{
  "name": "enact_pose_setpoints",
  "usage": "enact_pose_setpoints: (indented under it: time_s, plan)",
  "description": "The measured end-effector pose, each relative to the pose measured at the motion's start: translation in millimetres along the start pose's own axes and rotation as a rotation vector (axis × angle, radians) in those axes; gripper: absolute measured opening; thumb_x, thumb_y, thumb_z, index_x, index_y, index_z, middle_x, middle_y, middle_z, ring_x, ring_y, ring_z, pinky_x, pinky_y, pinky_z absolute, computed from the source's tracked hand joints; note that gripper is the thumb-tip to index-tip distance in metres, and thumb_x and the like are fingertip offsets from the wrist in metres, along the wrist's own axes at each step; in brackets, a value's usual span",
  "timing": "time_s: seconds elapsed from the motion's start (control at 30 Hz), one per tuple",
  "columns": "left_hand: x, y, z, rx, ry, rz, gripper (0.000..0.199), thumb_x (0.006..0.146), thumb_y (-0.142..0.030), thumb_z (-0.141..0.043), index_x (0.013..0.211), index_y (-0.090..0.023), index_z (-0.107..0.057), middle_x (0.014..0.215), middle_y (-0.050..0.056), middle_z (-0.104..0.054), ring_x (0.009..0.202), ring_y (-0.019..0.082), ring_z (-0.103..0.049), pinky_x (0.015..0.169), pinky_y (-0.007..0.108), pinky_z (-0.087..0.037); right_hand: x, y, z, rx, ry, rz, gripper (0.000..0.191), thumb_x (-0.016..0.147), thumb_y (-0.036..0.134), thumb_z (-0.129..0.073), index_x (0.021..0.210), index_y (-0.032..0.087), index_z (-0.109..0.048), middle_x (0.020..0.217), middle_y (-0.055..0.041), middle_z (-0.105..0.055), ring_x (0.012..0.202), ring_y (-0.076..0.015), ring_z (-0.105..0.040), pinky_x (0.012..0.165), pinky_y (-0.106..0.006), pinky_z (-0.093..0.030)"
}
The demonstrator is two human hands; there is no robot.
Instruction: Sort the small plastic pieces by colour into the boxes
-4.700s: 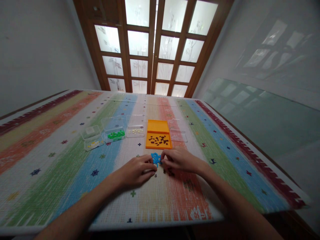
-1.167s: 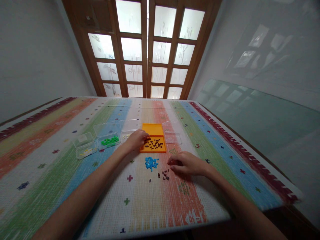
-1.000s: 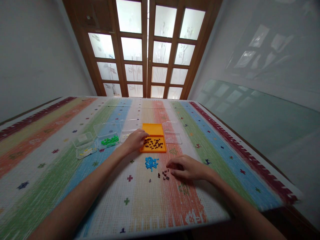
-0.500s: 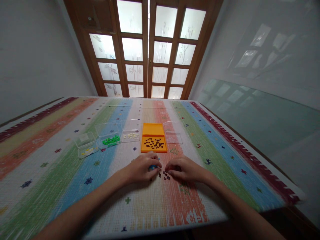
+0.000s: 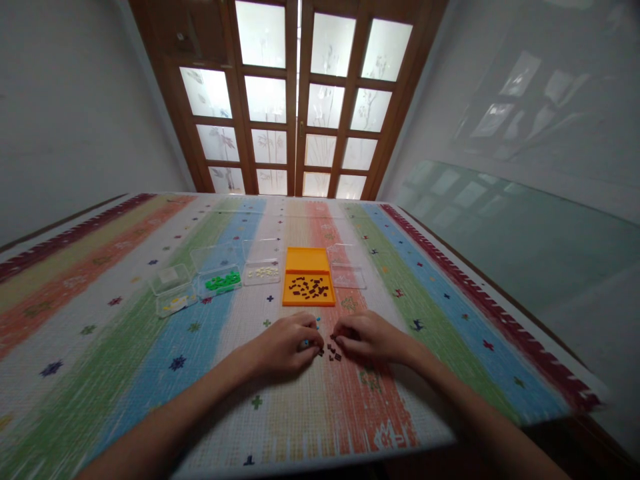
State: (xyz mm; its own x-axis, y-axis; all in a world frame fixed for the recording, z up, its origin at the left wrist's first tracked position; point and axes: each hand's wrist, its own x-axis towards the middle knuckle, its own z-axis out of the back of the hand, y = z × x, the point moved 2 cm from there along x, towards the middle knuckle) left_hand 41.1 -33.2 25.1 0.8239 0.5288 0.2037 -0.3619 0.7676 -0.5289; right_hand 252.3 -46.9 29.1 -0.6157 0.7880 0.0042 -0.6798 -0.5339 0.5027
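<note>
My left hand [image 5: 290, 343] is closed over the striped cloth, its thumb and forefinger close together. A spot of blue [image 5: 305, 343] shows between its fingers; whether that is held or lies beneath, I cannot tell. A dark brown piece is by its fingertips. My right hand [image 5: 367, 337] is curled in a pinch, with a small dark brown piece at the fingertips. Between the hands lie several loose dark brown pieces [image 5: 337, 357]. Small blue pieces [image 5: 318, 319] lie just beyond the left fingers. Ahead, an open orange box [image 5: 309, 304] contains many similar dark brown pieces.
Left of the orange box stand open clear boxes: one with cream pieces [image 5: 263, 272], one with green pieces [image 5: 223, 281], one with yellow pieces [image 5: 175, 304]. Another clear box [image 5: 349, 278] is at its right. A patterned cloth [image 5: 200, 400] covers the table.
My left hand has shifted slightly toward me and right, and less blue shows between its fingers. Small blue pieces beyond it are now in clearer view. The right hand has barely moved.
</note>
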Motion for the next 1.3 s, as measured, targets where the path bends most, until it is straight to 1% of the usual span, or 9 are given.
enact_pose_setpoints:
  time_s: [0.2,0.3,0.47,0.67,0.8,0.93,1.0,1.13,1.3]
  plan:
    - [-1.4,-3.1,-0.1,-0.018,0.029,-0.012,0.02,0.086,-0.014,-0.056,0.092,-0.019,-0.074,0.087,0.005,-0.063,0.077,0.015,-0.057,0.07,0.028,-0.044,6.7,-6.4,9.9,-0.069,-0.023,-0.032,0.017,0.088,0.02,-0.055,0.092,0.016,-0.071,0.075,-0.0037,-0.071,0.064,-0.0131,-0.059,0.06,-0.023,-0.037]
    - [-1.9,-2.7,-0.4,-0.015,0.044,-0.014,0.019,0.087,-0.014,-0.056,0.093,-0.019,-0.073,0.088,0.006,-0.063,0.079,0.016,-0.058,0.071,0.028,-0.045,8.3,-8.0,9.8,-0.083,-0.032,-0.041,0.018,0.088,0.021,-0.055,0.092,0.017,-0.072,0.075,-0.0041,-0.071,0.066,-0.0136,-0.06,0.062,-0.024,-0.038]
    - [-2.0,-0.9,-1.1,0.018,0.044,-0.021,0.018,0.089,-0.017,-0.055,0.092,-0.018,-0.072,0.089,0.006,-0.063,0.081,0.016,-0.059,0.073,0.028,-0.046,7.5,-5.0,6.5,-0.065,0.017,-0.046,0.019,0.086,0.017,-0.056,0.094,0.017,-0.073,0.081,-0.0047,-0.074,0.073,-0.0153,-0.064,0.066,-0.024,-0.041]
    - [-1.3,-1.5,-1.4,0.068,0.056,-0.049,0.02,0.094,-0.019,-0.05,0.089,-0.017,-0.069,0.087,0.006,-0.062,0.078,0.016,-0.057,0.07,0.028,-0.044,3.7,-3.6,8.3,-0.04,0.052,-0.02,0.018,0.086,0.015,-0.057,0.091,0.016,-0.075,0.078,-0.0045,-0.074,0.068,-0.0144,-0.064,0.065,-0.024,-0.042]
    - [-0.9,-1.0,-2.5,0.156,0.041,-0.079,0.021,0.095,-0.019,-0.049,0.086,-0.017,-0.068,0.083,0.005,-0.06,0.074,0.016,-0.055,0.066,0.028,-0.041,2.1,-2.2,6.9,-0.02,0.042,0.021,0.018,0.087,0.016,-0.057,0.09,0.016,-0.075,0.082,-0.0054,-0.075,0.074,-0.0147,-0.065,0.07,-0.025,-0.044]
    - [-0.2,1.0,-4.8,0.232,0.023,-0.112,0.02,0.094,-0.017,-0.049,0.086,-0.017,-0.067,0.082,0.005,-0.06,0.073,0.016,-0.053,0.065,0.027,-0.04,3.1,-0.2,6.1,-0.017,0.013,-0.031,0.018,0.086,0.02,-0.059,0.097,0.017,-0.073,0.079,-0.004,-0.074,0.069,-0.0142,-0.063,0.066,-0.024,-0.043]
    - [-0.2,1.9,-5.3,0.237,0.01,-0.118,0.02,0.094,-0.017,-0.047,0.087,-0.017,-0.066,0.083,0.005,-0.06,0.073,0.016,-0.053,0.065,0.027,-0.039,4.5,1.7,6.3,-0.023,0.012,-0.042,0.019,0.086,0.019,-0.059,0.099,0.017,-0.073,0.08,-0.0038,-0.073,0.07,-0.0143,-0.063,0.066,-0.024,-0.043]
    - [-0.7,2.2,-4.8,0.223,-0.003,-0.124,0.021,0.094,-0.017,-0.047,0.084,-0.018,-0.065,0.081,0.004,-0.058,0.072,0.015,-0.052,0.064,0.027,-0.039,7.3,4.9,5.5,-0.032,0.039,-0.038,0.019,0.085,0.016,-0.057,0.093,0.017,-0.074,0.079,-0.0037,-0.073,0.069,-0.0141,-0.063,0.065,-0.023,-0.042]
    - [-1.3,0.5,-3.3,0.229,-0.006,-0.125,0.022,0.092,-0.016,-0.048,0.079,-0.017,-0.065,0.079,0.004,-0.056,0.07,0.015,-0.051,0.063,0.027,-0.039,8.3,1.0,-0.4,-0.07,0.014,-0.012,0.018,0.085,0.015,-0.055,0.094,0.017,-0.071,0.077,-0.0033,-0.072,0.068,-0.0145,-0.062,0.064,-0.024,-0.041]
